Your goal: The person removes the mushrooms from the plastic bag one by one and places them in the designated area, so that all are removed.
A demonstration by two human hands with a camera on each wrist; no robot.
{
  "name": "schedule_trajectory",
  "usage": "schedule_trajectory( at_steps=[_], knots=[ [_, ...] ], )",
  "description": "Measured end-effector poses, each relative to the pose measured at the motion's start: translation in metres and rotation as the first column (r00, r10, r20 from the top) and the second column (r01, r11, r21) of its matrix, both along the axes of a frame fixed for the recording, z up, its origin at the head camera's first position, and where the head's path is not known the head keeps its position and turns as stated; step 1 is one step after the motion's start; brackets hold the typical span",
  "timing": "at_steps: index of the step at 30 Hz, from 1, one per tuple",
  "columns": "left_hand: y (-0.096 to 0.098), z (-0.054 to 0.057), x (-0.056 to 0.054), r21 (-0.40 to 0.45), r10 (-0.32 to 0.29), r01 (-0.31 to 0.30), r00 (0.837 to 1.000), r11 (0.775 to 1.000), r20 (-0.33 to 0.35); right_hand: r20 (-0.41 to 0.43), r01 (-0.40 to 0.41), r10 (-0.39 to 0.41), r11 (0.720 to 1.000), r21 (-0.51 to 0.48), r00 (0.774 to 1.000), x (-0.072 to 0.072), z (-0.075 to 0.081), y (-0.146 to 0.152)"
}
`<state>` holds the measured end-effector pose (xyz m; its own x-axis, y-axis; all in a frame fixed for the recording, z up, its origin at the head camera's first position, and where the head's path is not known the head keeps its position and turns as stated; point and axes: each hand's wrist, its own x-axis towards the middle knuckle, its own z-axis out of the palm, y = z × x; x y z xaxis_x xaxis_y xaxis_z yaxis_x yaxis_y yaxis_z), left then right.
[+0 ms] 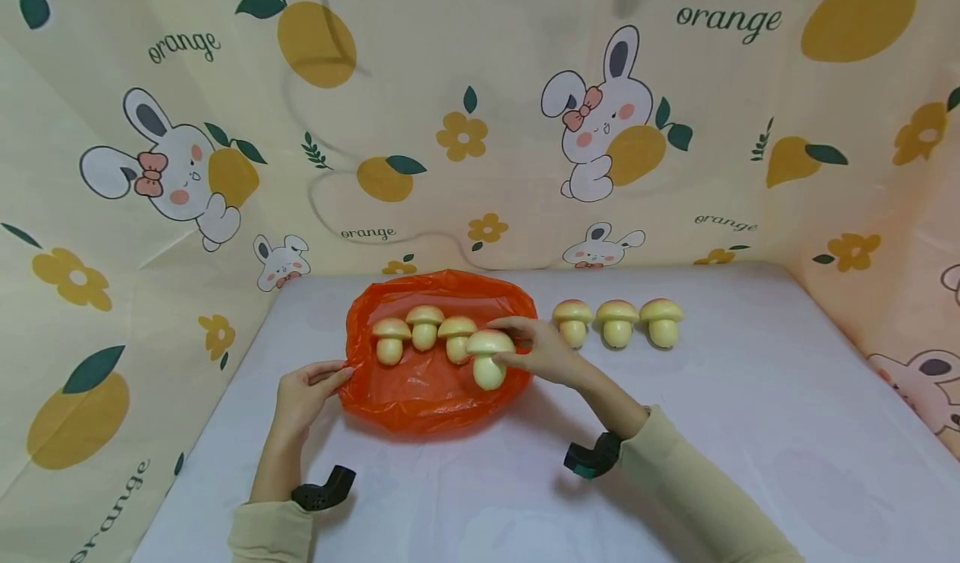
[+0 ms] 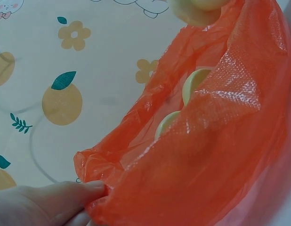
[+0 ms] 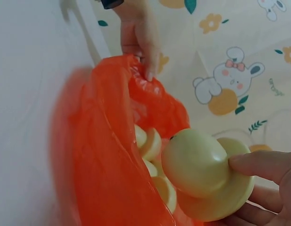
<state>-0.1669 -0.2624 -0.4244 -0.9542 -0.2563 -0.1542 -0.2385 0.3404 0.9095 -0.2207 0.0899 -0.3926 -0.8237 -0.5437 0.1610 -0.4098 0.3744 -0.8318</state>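
Note:
My right hand (image 1: 546, 351) holds a pale yellow toy mushroom (image 1: 490, 361) by its cap, over the right part of an open red plastic bag (image 1: 420, 417). In the right wrist view the thumb presses on the mushroom (image 3: 195, 165) near where stem meets cap, with fingers under the cap. My left hand (image 1: 303, 396) pinches the bag's left rim between thumb and fingers, also plain in the left wrist view. Inside the bag lie several mushrooms (image 1: 389, 342); in the left wrist view the bag's wall (image 2: 192, 174) partly hides them.
Right of the bag, 3 more mushrooms (image 1: 617, 324) lie in a row on the white tabletop (image 1: 480, 496). A patterned cloth (image 1: 480, 71) hangs behind the table. Each wrist wears a black device (image 1: 325, 490).

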Motion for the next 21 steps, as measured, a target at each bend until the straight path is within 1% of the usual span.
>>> schedule_trajectory(
  at_steps=[7, 10, 14, 17, 21],
  knots=[
    [0.000, -0.002, -0.001, -0.004, 0.004, -0.004, 1.000, 1.000, 0.009, 0.035, -0.014, 0.015, 0.999, -0.029, 0.999, 0.002, 0.002, 0.015],
    [0.000, -0.002, -0.001, -0.008, 0.006, -0.006, 1.000, 1.000, 0.012, 0.010, -0.011, 0.011, 1.000, -0.017, 1.000, 0.003, 0.002, 0.022],
    [0.001, -0.001, -0.001, -0.008, 0.007, -0.007, 1.000, 1.000, 0.011, -0.008, -0.012, 0.012, 1.000, -0.029, 1.000, 0.005, 0.000, 0.030],
    [0.001, -0.001, -0.001, -0.007, 0.008, -0.007, 1.000, 1.000, 0.011, -0.004, -0.017, 0.016, 0.999, -0.039, 1.000, 0.006, -0.001, 0.036],
    [0.002, 0.000, -0.001, -0.006, 0.006, -0.006, 1.000, 1.000, 0.013, -0.002, -0.013, 0.013, 0.999, -0.030, 1.000, 0.008, -0.002, 0.043]
  ],
)
